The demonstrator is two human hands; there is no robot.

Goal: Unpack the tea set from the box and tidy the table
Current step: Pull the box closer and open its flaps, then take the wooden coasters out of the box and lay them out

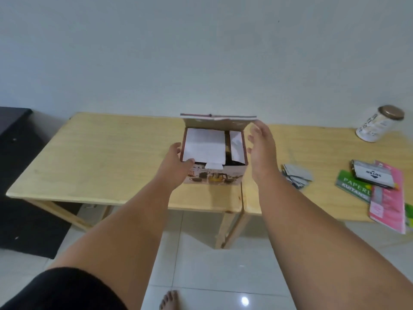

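**Box open, nothing out yet**

Nearest, a bare foot stands on the tiled floor, and both forearms reach forward to the table. The box sits near the table's front edge, its lid flipped up at the back. Inside lie white paper wrappings over dark shapes that are hard to make out; no teapot or cup stands on the table, so I judge the unpacking barely begun, with all the pieces left to lift out and the tidying untouched

The left hand rests on the box's left front corner, thumb at the rim by the paper, fingers loosely spread and gripping nothing firmly. The right hand hovers just beside the box's right wall, fingers apart, empty

Further right lie cards, a green booklet and pink packets; a tin stands at the far end
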